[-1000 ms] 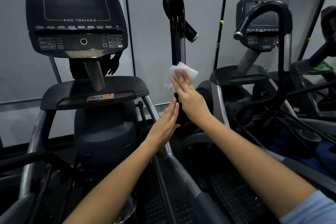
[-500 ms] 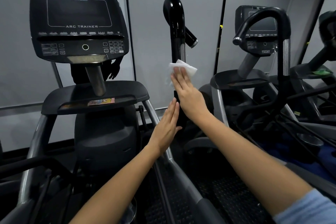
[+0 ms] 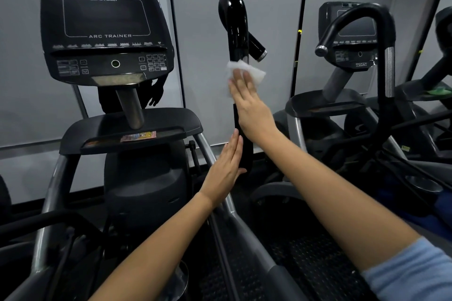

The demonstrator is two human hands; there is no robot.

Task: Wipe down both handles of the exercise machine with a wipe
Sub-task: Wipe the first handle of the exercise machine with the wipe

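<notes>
Head view:
Handle: glossy black upright handle [image 3: 234, 32] of the exercise machine, R of the console, top curved over, stub grip sticking out to its R.
Wipe: white wipe [image 3: 254, 73], crumpled, pressed flat against the handle approx. mid-height, just below the chrome band; edges stick out both sides of the fingers.
Right hand: right hand [image 3: 252, 107] laid flat on the wipe, fingers straight and close together, palm toward the handle; not curled round the bar. Light blue sleeve at frame's lower R.
Left hand: left hand [image 3: 226, 171] lower down, open and flat, fingers together, pointing up, fingertips touching the L side of the handle's lower shaft. Holds nothing.
Console: black console [image 3: 105, 32], marked CYBEX / ARC TRAINER, screen dark, L of the handle.
Tray: black tray [image 3: 132, 127] under console; small colourful card lying on it.
Adjacent unit: second machine [image 3: 354, 39] to the R w/ its own curved black handle; well apart from both hands.
Other handle of this machine: can't tell from this view.
</notes>
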